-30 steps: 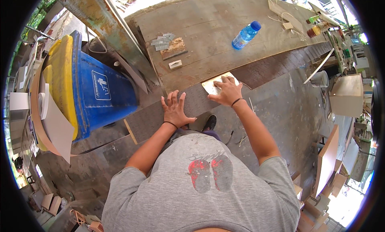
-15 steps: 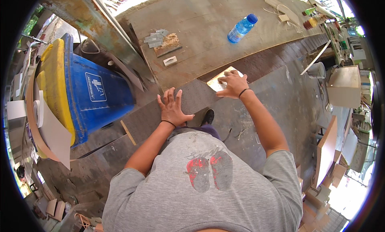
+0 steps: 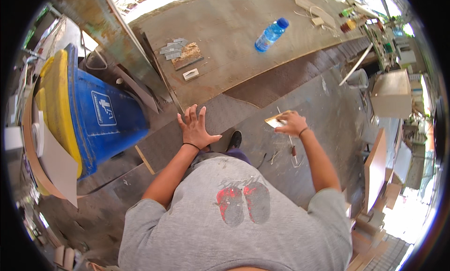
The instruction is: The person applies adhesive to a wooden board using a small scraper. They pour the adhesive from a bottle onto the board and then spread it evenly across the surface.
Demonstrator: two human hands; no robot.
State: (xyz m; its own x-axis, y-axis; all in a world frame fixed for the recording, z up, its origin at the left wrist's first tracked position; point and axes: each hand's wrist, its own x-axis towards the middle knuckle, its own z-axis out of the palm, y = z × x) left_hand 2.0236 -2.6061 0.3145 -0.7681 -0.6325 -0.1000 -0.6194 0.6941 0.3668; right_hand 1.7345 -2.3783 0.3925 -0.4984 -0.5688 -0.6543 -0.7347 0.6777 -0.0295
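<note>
My left hand point(image 3: 196, 129) has its fingers spread, pressing on the near left end of a long dark brown panel point(image 3: 218, 112). That panel runs diagonally along the worktable's near edge toward the upper right. Off to the right, my right hand point(image 3: 293, 124) grips a flat cream-coloured piece point(image 3: 275, 121), tilted and held clear of the panel. Its kind cannot be made out, since my fingers cover part of it.
On the worktable point(image 3: 225, 41) stand a blue water bottle point(image 3: 271, 35), grey strips point(image 3: 173, 48) and a small white block point(image 3: 191, 74). A blue bin point(image 3: 110, 116) with a yellow lid is at left. A carton point(image 3: 391, 94) stands at right.
My right hand has moved right and nearer, carrying the cream-coloured piece off the panel. My left hand keeps its place on the panel. The view has shifted slightly.
</note>
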